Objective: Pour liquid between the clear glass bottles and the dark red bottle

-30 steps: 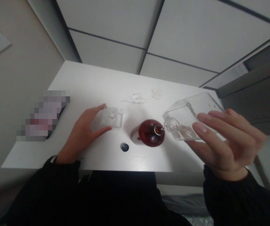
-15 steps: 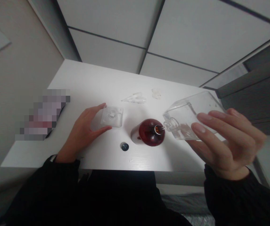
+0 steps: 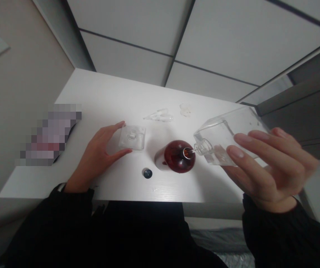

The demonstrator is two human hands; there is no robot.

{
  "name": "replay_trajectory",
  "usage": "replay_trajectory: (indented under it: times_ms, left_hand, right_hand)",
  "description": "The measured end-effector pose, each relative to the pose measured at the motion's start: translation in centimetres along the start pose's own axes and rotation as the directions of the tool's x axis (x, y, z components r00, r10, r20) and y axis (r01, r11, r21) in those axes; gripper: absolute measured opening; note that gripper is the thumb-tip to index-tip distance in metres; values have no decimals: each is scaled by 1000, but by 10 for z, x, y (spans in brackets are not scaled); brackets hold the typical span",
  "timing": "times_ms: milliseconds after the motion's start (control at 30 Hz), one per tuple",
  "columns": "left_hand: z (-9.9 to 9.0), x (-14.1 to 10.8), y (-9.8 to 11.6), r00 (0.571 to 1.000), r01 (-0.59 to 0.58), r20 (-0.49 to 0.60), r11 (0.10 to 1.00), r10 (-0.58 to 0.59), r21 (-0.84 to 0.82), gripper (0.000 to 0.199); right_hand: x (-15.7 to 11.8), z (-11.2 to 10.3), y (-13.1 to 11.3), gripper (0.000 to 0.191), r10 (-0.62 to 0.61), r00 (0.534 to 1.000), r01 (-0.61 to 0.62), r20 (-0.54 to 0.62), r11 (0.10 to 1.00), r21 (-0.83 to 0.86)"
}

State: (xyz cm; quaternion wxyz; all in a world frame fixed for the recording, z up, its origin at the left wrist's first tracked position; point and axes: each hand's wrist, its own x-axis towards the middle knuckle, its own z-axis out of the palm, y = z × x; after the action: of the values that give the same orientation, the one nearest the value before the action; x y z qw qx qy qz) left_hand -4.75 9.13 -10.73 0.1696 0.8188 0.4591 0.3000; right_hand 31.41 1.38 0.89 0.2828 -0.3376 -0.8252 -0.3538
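Our right grip (image 3: 273, 163) clasps a tilted clear square-sided bottle (image 3: 218, 132); our left grip (image 3: 97, 154), half-spread, brackets a clear square block (image 3: 138, 140), hold unclear.

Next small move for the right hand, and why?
I'd nudge the right hand slightly toward the brown bottle, bringing the tipped clear bottle's mouth more squarely over its opening. What looks like a thin stream bridges a small gap near the rim, so a drift could spill liquid.
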Motion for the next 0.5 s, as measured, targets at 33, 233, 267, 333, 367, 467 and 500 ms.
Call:
replay_trajectory:
  times_ms: [33,233,267,333,367,467,500]
  left_hand:
    - [0,0,0,1000,-8,-10,1000,8,2,73]
    - [1,0,-2,1000,-9,-3,1000,9,12,71]
    - [0,0,-2,1000,-5,1,1000,5,11,70]
    - [0,-1,-3,1000,-5,-2,1000,5,4,71]
    - [0,-1,-3,1000,-9,-6,1000,9,0,72]
    - [1,0,-4,1000,6,-5,1000,-6,-10,71]
    - [1,0,-4,1000,15,-1,1000,-15,-11,71]
  right_hand:
    - [-1,0,0,16,8,1000,-8,-4,1000,4]
    - [-5,0,0,27,42,999,-42,-1,999,3]
    - [-5,1,1,29,40,999,-40,1,999,5]
    - [-5,2,1,28,40,999,-40,-1,999,8]
    - [-5,2,2,26,38,999,-38,-9,999,7]
    - [-4,1,2,19,18,999,-17,-35,1000,9]
    - [-4,0,2,18,5,999,-4,-39,1000,12]
